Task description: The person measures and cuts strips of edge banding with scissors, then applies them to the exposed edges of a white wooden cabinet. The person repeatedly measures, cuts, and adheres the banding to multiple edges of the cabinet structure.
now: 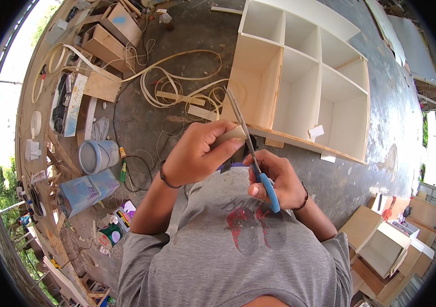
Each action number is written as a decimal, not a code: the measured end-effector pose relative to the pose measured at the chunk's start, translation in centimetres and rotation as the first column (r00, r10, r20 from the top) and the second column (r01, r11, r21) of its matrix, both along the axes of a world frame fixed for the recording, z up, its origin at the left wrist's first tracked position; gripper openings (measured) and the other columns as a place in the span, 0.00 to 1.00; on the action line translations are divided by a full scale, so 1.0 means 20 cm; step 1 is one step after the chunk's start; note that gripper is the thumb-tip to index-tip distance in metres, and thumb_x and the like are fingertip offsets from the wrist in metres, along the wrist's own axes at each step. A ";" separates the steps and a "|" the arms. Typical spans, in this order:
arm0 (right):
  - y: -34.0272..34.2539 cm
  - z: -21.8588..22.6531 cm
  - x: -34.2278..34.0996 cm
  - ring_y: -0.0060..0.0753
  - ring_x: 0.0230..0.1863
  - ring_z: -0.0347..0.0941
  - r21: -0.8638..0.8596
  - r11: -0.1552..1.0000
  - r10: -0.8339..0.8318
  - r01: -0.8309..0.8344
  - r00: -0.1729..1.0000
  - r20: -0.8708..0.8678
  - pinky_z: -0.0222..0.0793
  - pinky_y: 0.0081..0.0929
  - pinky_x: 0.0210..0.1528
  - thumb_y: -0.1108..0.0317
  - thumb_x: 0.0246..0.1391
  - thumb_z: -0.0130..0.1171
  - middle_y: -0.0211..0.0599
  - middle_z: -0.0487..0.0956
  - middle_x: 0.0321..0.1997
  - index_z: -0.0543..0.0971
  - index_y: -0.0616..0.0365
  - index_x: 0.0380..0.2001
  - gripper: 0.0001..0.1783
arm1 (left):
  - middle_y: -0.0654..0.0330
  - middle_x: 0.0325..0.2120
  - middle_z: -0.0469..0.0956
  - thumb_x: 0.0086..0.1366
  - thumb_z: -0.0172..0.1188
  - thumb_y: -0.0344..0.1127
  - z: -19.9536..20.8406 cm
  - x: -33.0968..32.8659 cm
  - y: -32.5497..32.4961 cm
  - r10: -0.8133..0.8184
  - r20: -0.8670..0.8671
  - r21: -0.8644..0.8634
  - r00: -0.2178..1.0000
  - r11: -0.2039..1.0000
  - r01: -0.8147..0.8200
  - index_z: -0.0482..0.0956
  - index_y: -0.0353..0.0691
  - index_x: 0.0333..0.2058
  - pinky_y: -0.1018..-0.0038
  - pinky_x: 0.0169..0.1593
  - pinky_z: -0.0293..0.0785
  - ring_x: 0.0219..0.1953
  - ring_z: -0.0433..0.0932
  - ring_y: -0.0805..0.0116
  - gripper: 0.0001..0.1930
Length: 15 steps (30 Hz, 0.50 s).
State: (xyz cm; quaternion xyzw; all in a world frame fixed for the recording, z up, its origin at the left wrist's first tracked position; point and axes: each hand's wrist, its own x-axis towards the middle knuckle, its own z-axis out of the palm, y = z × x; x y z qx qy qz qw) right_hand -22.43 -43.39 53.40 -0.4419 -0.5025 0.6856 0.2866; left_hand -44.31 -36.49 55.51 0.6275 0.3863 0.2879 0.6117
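My right hand [280,180] is closed around scissors [268,190] with blue handles, their long blades pointing up and slightly left. Between the thumb and fingers of my left hand [197,153] is a short pale strip [234,134]. The strip's end reaches the scissor blades; whether it lies between them I cannot tell. Both hands are close together in front of my grey shirt. Just beyond them stands a white cabinet [295,66] with several open compartments, a small white block [316,132] lying on its near edge.
Loose coils of pale edging strip [162,84] lie on the dark floor at the far left. A bucket [93,156] and a blue-stained rectangular can [87,192] stand to my left beside a cluttered wooden bench [36,87]. Wooden boxes [384,248] are piled at the lower right.
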 end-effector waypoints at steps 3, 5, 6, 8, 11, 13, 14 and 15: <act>0.00 0.00 -0.01 0.14 0.25 0.68 0.063 0.997 -0.049 0.050 0.999 -0.003 0.66 0.17 0.30 0.51 0.45 0.73 0.25 0.71 0.23 0.74 0.65 0.43 0.32 | 0.69 0.18 0.71 0.65 0.56 0.29 0.01 0.00 0.01 -0.013 -0.009 0.009 1.000 1.000 0.013 0.77 0.33 0.34 0.81 0.24 0.60 0.22 0.62 0.85 0.05; 0.01 0.00 -0.01 0.14 0.25 0.68 0.067 0.997 -0.036 0.036 0.999 0.001 0.66 0.17 0.29 0.51 0.45 0.73 0.25 0.71 0.23 0.74 0.65 0.43 0.32 | 0.68 0.18 0.71 0.64 0.56 0.29 0.02 0.00 0.02 -0.019 -0.010 0.004 1.000 1.000 0.020 0.77 0.33 0.34 0.81 0.24 0.60 0.22 0.62 0.85 0.05; 0.01 0.00 0.00 0.14 0.24 0.68 0.070 0.997 -0.029 0.029 1.000 0.003 0.66 0.17 0.29 0.51 0.45 0.73 0.25 0.71 0.23 0.74 0.65 0.43 0.32 | 0.68 0.18 0.71 0.64 0.56 0.29 0.03 0.00 0.02 -0.023 -0.008 -0.002 1.000 1.000 0.023 0.77 0.33 0.34 0.81 0.24 0.60 0.22 0.62 0.85 0.05; 0.01 0.01 0.00 0.14 0.24 0.68 0.085 0.996 -0.030 0.029 0.999 0.011 0.66 0.17 0.29 0.51 0.45 0.73 0.26 0.71 0.23 0.74 0.65 0.42 0.32 | 0.70 0.18 0.70 0.65 0.56 0.28 0.03 0.01 0.02 -0.024 0.001 -0.004 1.000 1.000 0.024 0.77 0.33 0.34 0.82 0.24 0.58 0.22 0.61 0.86 0.04; 0.01 0.01 -0.01 0.15 0.23 0.68 0.102 0.994 -0.039 0.037 0.999 0.023 0.65 0.17 0.28 0.51 0.45 0.73 0.26 0.71 0.22 0.74 0.65 0.42 0.31 | 0.74 0.18 0.66 0.66 0.56 0.28 0.02 0.01 0.02 -0.020 0.013 0.009 1.000 1.000 0.020 0.77 0.34 0.34 0.84 0.24 0.54 0.23 0.59 0.88 0.04; 0.01 0.01 -0.01 0.15 0.23 0.68 0.105 0.994 -0.044 0.039 0.998 0.040 0.65 0.17 0.27 0.51 0.45 0.72 0.26 0.71 0.22 0.74 0.65 0.42 0.31 | 0.74 0.18 0.66 0.66 0.56 0.28 0.02 0.01 0.02 -0.023 0.015 0.016 1.000 1.000 0.023 0.77 0.34 0.34 0.84 0.24 0.54 0.22 0.59 0.88 0.04; 0.01 0.01 -0.01 0.15 0.23 0.67 0.103 0.994 -0.042 0.037 0.998 0.050 0.65 0.17 0.27 0.51 0.45 0.72 0.26 0.71 0.22 0.74 0.65 0.41 0.31 | 0.74 0.18 0.66 0.66 0.56 0.28 0.02 0.01 0.02 -0.029 0.008 0.018 1.000 0.999 0.029 0.77 0.34 0.34 0.84 0.24 0.54 0.22 0.59 0.88 0.04; 0.01 0.01 -0.01 0.15 0.23 0.67 0.102 0.994 -0.040 0.034 0.997 0.060 0.64 0.18 0.27 0.51 0.45 0.72 0.26 0.71 0.22 0.74 0.65 0.41 0.30 | 0.74 0.18 0.66 0.66 0.56 0.27 0.03 0.01 0.02 -0.035 0.000 0.021 0.999 0.999 0.035 0.77 0.34 0.34 0.84 0.24 0.54 0.22 0.59 0.88 0.04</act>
